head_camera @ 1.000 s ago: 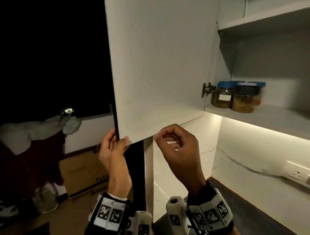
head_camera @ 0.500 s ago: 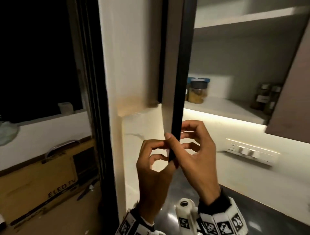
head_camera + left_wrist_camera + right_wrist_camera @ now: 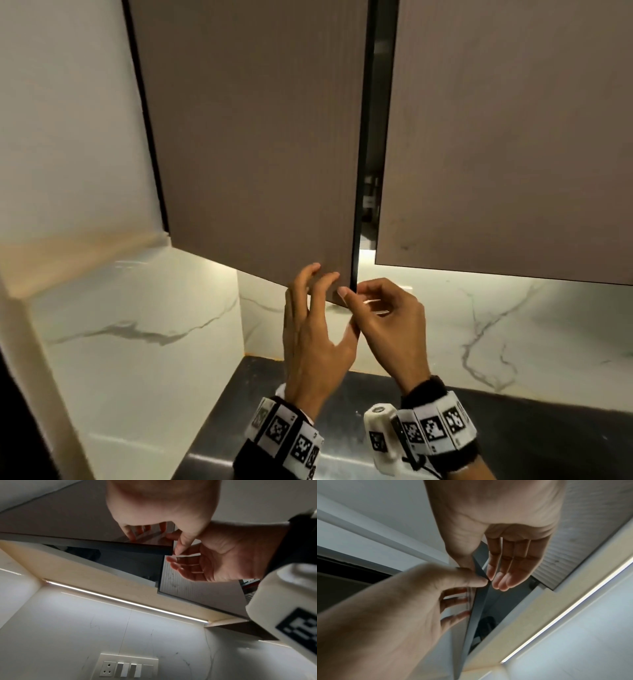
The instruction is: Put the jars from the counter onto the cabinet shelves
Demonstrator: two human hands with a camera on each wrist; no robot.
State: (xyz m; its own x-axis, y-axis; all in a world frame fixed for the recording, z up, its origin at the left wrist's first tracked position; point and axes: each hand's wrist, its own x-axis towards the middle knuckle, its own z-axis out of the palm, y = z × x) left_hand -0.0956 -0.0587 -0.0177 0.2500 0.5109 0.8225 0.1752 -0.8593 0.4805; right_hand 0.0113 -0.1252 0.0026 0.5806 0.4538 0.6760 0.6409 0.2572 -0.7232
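Note:
The left cabinet door (image 3: 257, 137), brown and ribbed, stands nearly closed beside the right door (image 3: 513, 137). A narrow dark gap (image 3: 369, 192) between them shows dim shapes on a shelf; I cannot make out jars. My left hand (image 3: 308, 329) touches the door's front near its lower right corner with loosely spread fingers (image 3: 130, 534). My right hand (image 3: 380, 318) pinches that corner, thumb on the front and fingers (image 3: 498, 574) curled behind the dark edge. No jar is in either hand.
A dark counter (image 3: 260, 394) lies below my wrists. White marble wall (image 3: 120, 325) rises at the left and behind. Under the cabinet runs a lit strip (image 3: 120, 601), with a switch plate (image 3: 128, 666) on the back wall.
The left door swung from wide open to nearly closed, hiding the blue-lidded jars on the shelf. My left hand moved from the door's edge to its front; my right stays at the corner.

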